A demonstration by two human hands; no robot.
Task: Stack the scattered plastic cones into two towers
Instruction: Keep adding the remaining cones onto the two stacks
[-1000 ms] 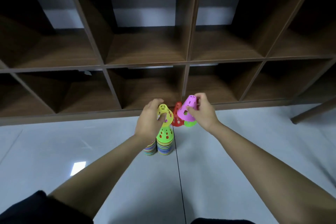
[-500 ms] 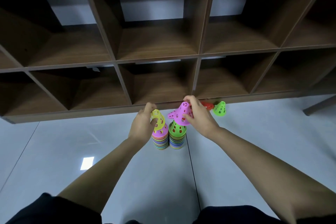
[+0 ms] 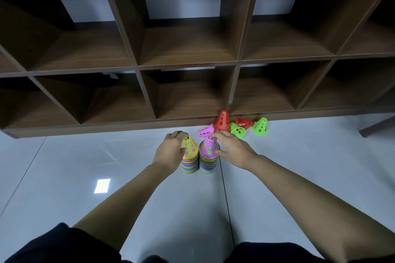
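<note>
Two striped towers of stacked cones stand side by side on the floor. The left tower [image 3: 189, 163] is topped by a yellow cone [image 3: 189, 148], and my left hand [image 3: 171, 149] grips that cone from the left. The right tower [image 3: 208, 163] is topped by a pink cone [image 3: 207, 148], which my right hand [image 3: 233, 148] holds from the right with fingers at its tip. Behind them lie loose cones: a pink one [image 3: 206, 130] on its side, an upright red one [image 3: 222, 120], a tipped green one [image 3: 237, 130], a tipped red one [image 3: 243, 123] and an upright green one [image 3: 260, 127].
A dark wooden cubby shelf [image 3: 192, 64] runs across the back, its base edge right behind the loose cones. A dark slanted leg [image 3: 377, 127] sits at the right. The floor [image 3: 85, 166] is pale glossy tile.
Both hands came down: the yellow cone now sits on the left tower and the pink cone on the right tower. The view shifted, so several loose cones behind show.
</note>
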